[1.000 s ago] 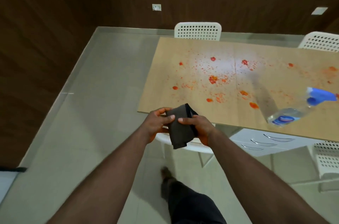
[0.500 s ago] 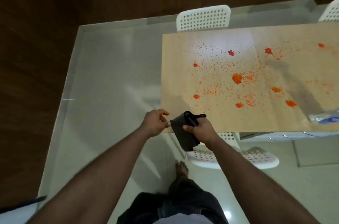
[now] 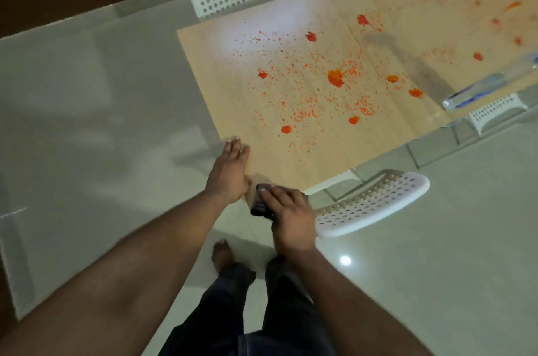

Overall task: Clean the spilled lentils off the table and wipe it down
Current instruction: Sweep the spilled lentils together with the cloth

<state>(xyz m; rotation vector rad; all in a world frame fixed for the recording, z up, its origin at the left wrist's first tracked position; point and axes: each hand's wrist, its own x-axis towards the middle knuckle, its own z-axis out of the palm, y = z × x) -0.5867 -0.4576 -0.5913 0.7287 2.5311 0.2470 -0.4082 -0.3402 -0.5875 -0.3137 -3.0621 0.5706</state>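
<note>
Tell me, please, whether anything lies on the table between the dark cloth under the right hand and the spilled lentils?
Nothing visible does. The cloth sits under the right hand at the table's near corner, and bare tabletop runs from it to the nearest lentils. The spray bottle lies far off to the right.

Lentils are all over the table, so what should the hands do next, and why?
Probably slide the right hand with the dark cloth forward into the orange lentils. The cloth sits only at the near corner of the table, the lentils lie untouched beyond it, and the open left hand waits at the edge.
</note>
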